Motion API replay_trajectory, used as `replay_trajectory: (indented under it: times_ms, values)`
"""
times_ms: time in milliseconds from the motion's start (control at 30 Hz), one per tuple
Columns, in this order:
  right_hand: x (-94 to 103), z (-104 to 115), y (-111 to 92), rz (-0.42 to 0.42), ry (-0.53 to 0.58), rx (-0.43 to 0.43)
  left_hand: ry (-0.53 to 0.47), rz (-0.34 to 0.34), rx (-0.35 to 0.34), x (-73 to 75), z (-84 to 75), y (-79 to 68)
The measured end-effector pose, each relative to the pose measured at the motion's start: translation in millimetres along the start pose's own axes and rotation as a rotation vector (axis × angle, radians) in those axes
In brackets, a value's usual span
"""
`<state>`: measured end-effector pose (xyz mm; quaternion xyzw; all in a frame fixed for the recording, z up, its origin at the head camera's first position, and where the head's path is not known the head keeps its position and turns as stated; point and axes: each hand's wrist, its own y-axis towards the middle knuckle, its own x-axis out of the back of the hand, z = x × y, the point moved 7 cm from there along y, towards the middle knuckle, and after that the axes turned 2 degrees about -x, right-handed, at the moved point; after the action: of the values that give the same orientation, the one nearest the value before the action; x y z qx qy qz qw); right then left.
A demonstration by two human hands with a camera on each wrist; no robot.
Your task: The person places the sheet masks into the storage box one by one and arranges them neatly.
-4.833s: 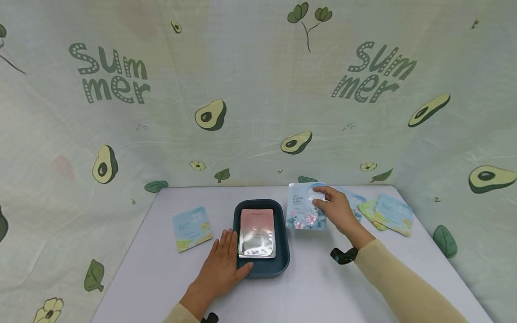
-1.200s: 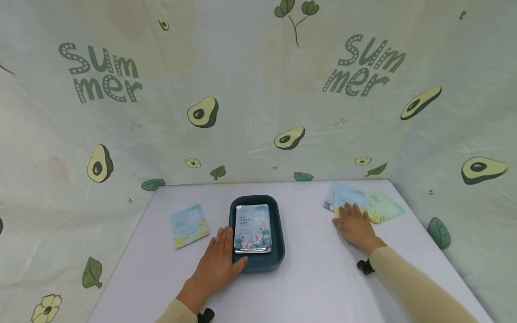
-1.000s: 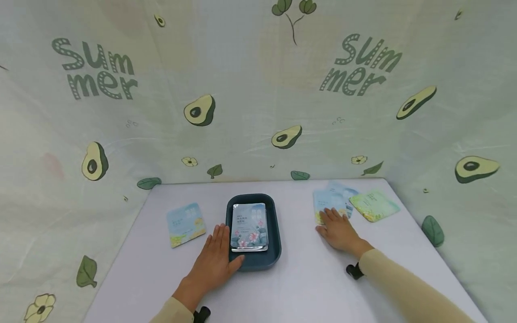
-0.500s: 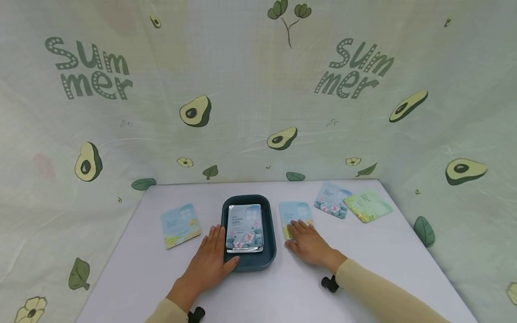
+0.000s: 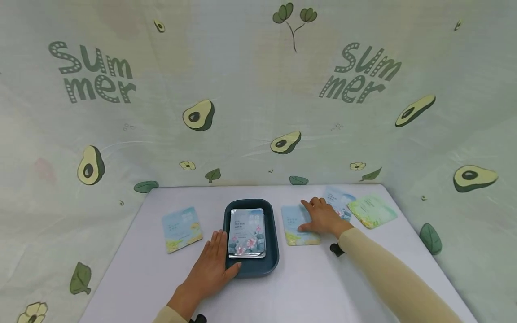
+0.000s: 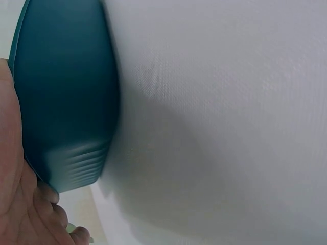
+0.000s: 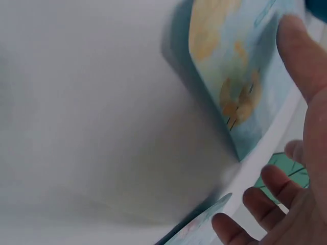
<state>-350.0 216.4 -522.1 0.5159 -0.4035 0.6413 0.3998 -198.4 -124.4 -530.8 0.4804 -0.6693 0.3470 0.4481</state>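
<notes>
My left hand [image 5: 208, 271] rests with straight fingers along the left side of a dark teal tray [image 5: 253, 269], thumb over its near-left rim. In the tray lies a blue sheet mask packet [image 5: 247, 232] with pink flowers, a silver edge showing beneath it. Just right of the tray, a blue-and-yellow sheet mask packet [image 5: 291, 226] lies flat on the table. My right hand [image 5: 324, 219] reaches over this packet's right side, thumb and fingers spread apart. In the right wrist view, the thumb [image 7: 299, 53] overlaps the packet and the other fingers are splayed.
Behind the right hand lies another blue flowered packet [image 5: 334, 198], beside a green packet [image 5: 371, 211]. A further blue-and-yellow packet [image 5: 181, 229] sits left of the tray. Printed avocado cloth [image 5: 242, 89] hangs behind the white table [image 5: 278, 296].
The flowered packet the right hand held went into the tray. That hand then slid the blue-and-yellow packet left from the pile and has shifted to its right side, fingers lifted. Left hand stays.
</notes>
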Motion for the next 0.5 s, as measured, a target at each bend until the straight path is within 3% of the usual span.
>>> replay_trajectory:
  times_ms: [133,400,500]
  values:
    - [-7.1,-5.9,7.0,0.062,-0.021,-0.01,-0.009,0.005,-0.003,-0.7,-2.0,-0.8]
    - [-7.8,-6.9,9.6,0.012,0.027,0.009,-0.011,0.015,0.008,0.9,-2.9,-2.2]
    - [-9.8,-8.1,10.9,0.042,0.037,-0.003,-0.011,0.017,0.006,1.1,-2.8,-0.8]
